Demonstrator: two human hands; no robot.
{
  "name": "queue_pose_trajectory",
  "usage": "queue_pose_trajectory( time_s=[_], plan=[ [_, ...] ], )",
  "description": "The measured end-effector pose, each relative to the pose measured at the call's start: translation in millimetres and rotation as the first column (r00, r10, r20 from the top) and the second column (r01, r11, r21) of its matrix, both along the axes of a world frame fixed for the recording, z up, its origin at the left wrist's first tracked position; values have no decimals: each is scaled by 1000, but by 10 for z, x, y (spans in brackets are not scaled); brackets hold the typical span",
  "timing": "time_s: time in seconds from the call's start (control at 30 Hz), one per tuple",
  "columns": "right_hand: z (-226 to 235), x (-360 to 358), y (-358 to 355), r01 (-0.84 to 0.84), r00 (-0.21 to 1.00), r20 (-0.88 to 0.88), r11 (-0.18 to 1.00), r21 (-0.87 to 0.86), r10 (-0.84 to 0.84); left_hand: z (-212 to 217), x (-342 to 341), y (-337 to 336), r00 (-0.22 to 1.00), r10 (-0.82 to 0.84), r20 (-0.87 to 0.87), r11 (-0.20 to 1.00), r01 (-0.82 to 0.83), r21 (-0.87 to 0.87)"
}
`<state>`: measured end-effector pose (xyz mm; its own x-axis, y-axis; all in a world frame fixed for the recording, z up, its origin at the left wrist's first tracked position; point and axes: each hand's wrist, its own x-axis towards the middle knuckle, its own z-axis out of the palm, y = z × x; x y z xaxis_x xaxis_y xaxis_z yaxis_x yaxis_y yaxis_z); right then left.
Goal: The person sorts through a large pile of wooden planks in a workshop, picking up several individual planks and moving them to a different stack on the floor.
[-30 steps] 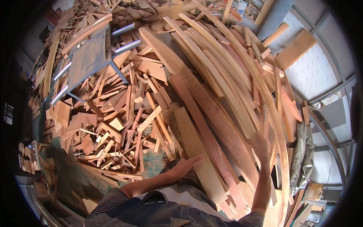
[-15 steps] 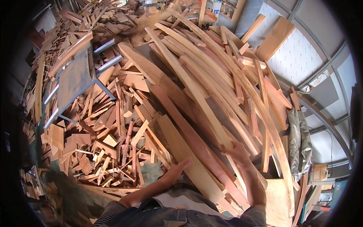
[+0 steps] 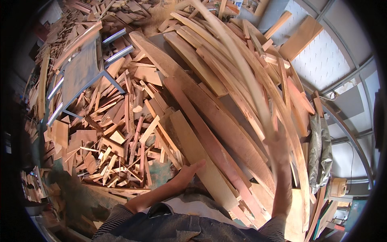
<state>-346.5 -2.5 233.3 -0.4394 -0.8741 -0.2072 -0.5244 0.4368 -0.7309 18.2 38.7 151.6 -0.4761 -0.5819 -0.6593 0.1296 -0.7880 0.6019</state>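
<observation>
Blurred by motion, my right hand (image 3: 277,143) is closed round a long, pale wooden strip (image 3: 242,62) that slants from the far middle down to my right side. My left hand (image 3: 189,173) grips the left edge of a short, wide pale board (image 3: 201,159); its thumb lies on the board's face and its fingers are hidden. Beside that board runs a reddish plank (image 3: 201,141). A wide brown plank (image 3: 217,121) lies between the reddish plank and the strip. Several more long planks (image 3: 231,84) are stacked under and around the strip.
Offcuts (image 3: 117,141) cover the ground at the left, with a dusty metal-framed stand (image 3: 82,72) over them. More scrap wood (image 3: 56,48) is heaped at the far left. A grey-green tarp (image 3: 321,149) hangs at the right, near a plastic canister (image 3: 338,187) and a metal-framed wall (image 3: 342,52).
My right hand has swung the long strip to the right, off the wide brown plank and across the other planks. My left hand stays at the pale board.
</observation>
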Motion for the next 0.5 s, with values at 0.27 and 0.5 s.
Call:
queue_pose_trajectory(
  time_s=[0.27,0.5],
  plan=[
    [-263,-1611,-461,-113,882,-467,990,-89,59,-226,-18,30,997,59,-44,998,-60,-1],
    [-845,-2027,-616,-59,590,-798,978,-199,-127,-168,-56,4,999,41,6,999,-41,-14]
  ],
)
